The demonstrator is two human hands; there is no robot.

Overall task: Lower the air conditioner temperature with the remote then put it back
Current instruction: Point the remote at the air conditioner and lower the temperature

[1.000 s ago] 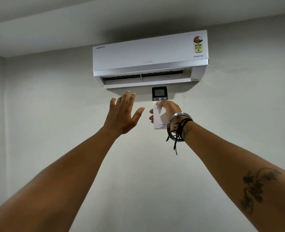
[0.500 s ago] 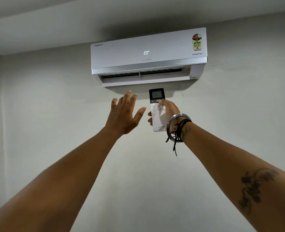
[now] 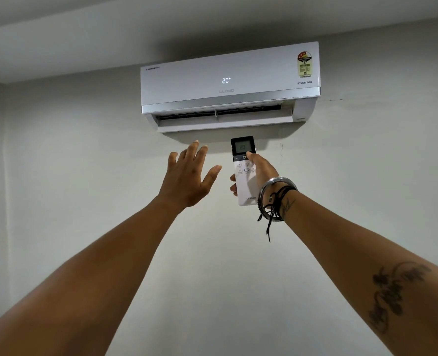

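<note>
head view: we hold the remote [image 3: 244, 173] in our right hand [image 3: 261, 170], thumb by the plus key
left hand [image 3: 187, 176]: spread, empty
AC [image 3: 229, 83]: now shows 20 (blank a second ago), so powered; lowering pending

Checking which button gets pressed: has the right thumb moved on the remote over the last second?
Yes. The thumb slid up the remote, from mid keypad to just under its screen.
</note>
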